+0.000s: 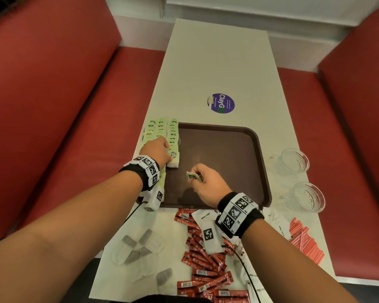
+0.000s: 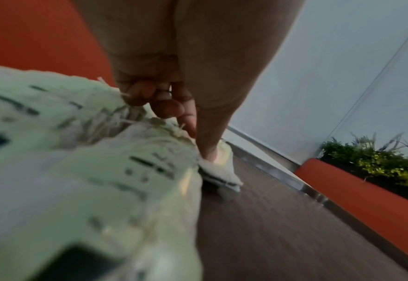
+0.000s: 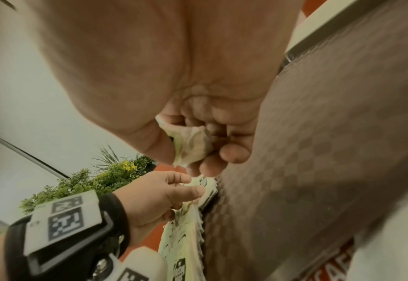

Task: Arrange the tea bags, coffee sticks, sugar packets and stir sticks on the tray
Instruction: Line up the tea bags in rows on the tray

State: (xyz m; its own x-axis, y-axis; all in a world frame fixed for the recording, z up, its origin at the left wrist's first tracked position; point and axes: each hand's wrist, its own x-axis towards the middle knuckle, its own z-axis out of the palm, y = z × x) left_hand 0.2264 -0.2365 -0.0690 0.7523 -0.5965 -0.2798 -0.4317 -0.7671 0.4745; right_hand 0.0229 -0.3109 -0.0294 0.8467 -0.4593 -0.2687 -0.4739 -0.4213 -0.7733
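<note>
A brown tray lies mid-table. Rows of green tea bags run along its left edge, one row on the tray and the others beside it. My left hand rests on these rows, thumb and fingers pinching the tea bags near the closer end. Over the tray's near part, my right hand pinches a single green tea bag between thumb and curled fingers; in the right wrist view the bag looks crumpled. Red coffee sticks, white sugar packets and pink stir sticks lie loose by the near edge.
Two glass cups stand right of the tray. Clear packets with grey contents lie at the near left. A purple sticker marks the table beyond the tray. Red bench seats flank the narrow table.
</note>
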